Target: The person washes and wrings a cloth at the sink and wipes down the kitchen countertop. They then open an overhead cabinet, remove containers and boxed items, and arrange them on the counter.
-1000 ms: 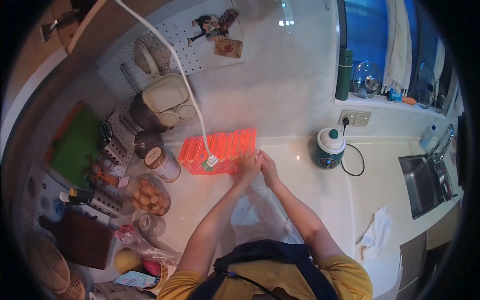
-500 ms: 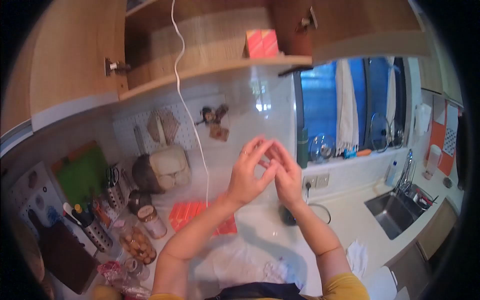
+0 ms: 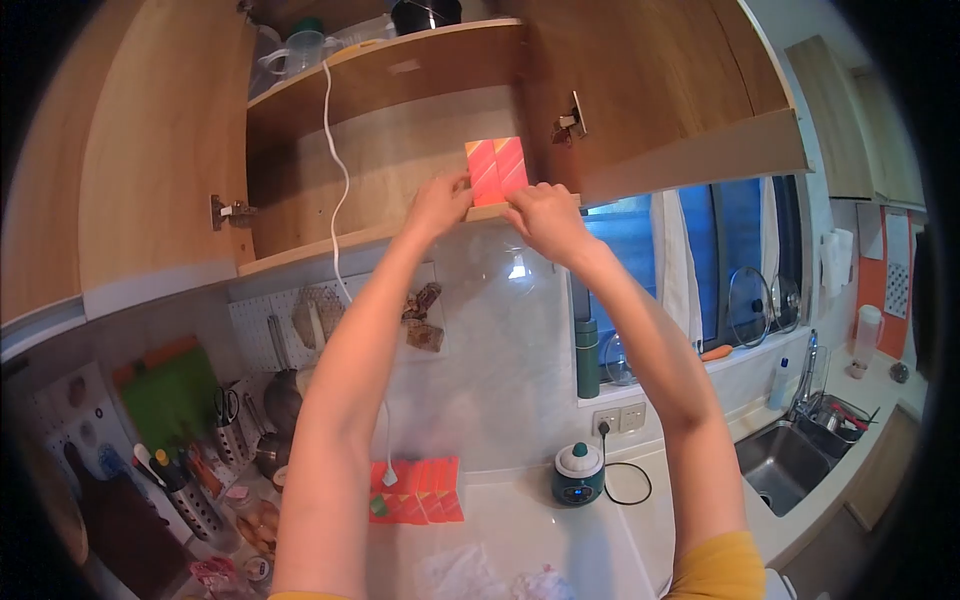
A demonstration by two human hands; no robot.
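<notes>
Two red boxes with orange stripes stand upright side by side at the right end of the open cabinet's lower shelf. My left hand is at their left side, its fingertips partly hidden by the box edge. At their lower right corner, my right hand has curled fingers against the box. Together my hands hold the pair from both sides. Below on the counter lies a row of similar red boxes, with the plug of a white cable hanging in front of it.
Open cabinet doors flank the shelf. A small dark green cooker is plugged in on the counter. Jars, a utensil holder and a green cutting board stand at left; a sink is at right.
My hands were together in front of the wall; now they are raised and apart, at either side of the two boxes on the shelf. The view has tilted upward.
</notes>
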